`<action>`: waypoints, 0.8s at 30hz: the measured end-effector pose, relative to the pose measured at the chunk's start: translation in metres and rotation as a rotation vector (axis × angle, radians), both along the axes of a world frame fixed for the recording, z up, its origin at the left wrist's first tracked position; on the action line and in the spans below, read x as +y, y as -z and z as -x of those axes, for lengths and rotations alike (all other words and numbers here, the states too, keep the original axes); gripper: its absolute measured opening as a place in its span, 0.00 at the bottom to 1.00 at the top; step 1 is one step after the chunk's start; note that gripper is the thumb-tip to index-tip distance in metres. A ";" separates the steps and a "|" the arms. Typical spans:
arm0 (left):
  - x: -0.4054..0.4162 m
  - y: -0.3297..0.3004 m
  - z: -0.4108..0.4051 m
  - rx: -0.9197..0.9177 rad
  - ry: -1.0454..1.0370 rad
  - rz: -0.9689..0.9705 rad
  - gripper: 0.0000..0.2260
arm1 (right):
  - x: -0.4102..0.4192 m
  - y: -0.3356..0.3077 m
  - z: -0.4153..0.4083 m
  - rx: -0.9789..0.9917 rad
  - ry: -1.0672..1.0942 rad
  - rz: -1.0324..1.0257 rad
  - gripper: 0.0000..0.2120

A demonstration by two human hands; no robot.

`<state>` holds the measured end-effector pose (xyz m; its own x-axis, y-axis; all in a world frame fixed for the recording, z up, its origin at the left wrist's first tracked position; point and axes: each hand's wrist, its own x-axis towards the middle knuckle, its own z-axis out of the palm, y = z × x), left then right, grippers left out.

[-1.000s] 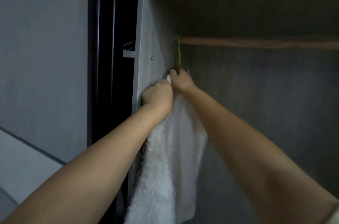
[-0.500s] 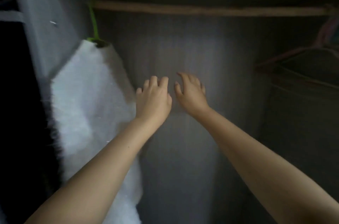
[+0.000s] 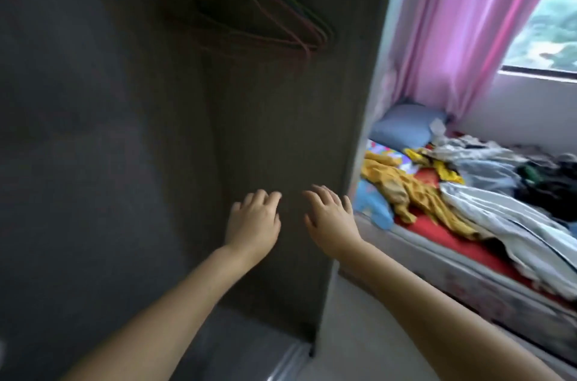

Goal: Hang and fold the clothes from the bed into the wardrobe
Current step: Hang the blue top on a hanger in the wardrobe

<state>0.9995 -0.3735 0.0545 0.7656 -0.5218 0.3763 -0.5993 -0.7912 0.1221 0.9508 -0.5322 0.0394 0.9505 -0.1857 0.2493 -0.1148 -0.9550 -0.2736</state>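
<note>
The wardrobe (image 3: 281, 137) now fills only the left of the view, and a bed (image 3: 462, 259) under a pink curtain (image 3: 462, 21) has come in on the right. The white garment seen half a second ago is out of view; empty hangers (image 3: 265, 15) now hang top centre. The clothes (image 3: 487, 190) lie heaped on the bed. The left hand (image 3: 253, 221) and right hand (image 3: 331, 218) stay raised, fingers loose, holding nothing.
</note>
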 end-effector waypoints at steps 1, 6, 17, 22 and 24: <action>-0.018 0.010 0.010 0.030 0.046 -0.022 0.19 | -0.017 0.011 0.019 0.029 0.038 0.005 0.23; -0.116 0.056 0.089 0.163 0.302 -0.109 0.18 | -0.094 0.065 0.143 0.169 0.261 -0.053 0.21; -0.298 0.109 0.319 0.262 0.934 -0.206 0.19 | -0.173 0.107 0.428 0.269 0.884 -0.218 0.21; -0.330 0.110 0.431 0.266 1.322 -0.267 0.20 | -0.145 0.107 0.535 0.215 1.244 -0.274 0.20; -0.330 0.111 0.457 0.280 1.429 -0.296 0.20 | -0.127 0.108 0.563 0.165 1.351 -0.298 0.20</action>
<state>0.5422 -0.7036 -0.0566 -0.4208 -0.9055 0.0555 -0.8561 0.4166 0.3059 0.3881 -0.6591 -0.0690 0.0087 -0.9983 -0.0577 -0.9410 0.0113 -0.3382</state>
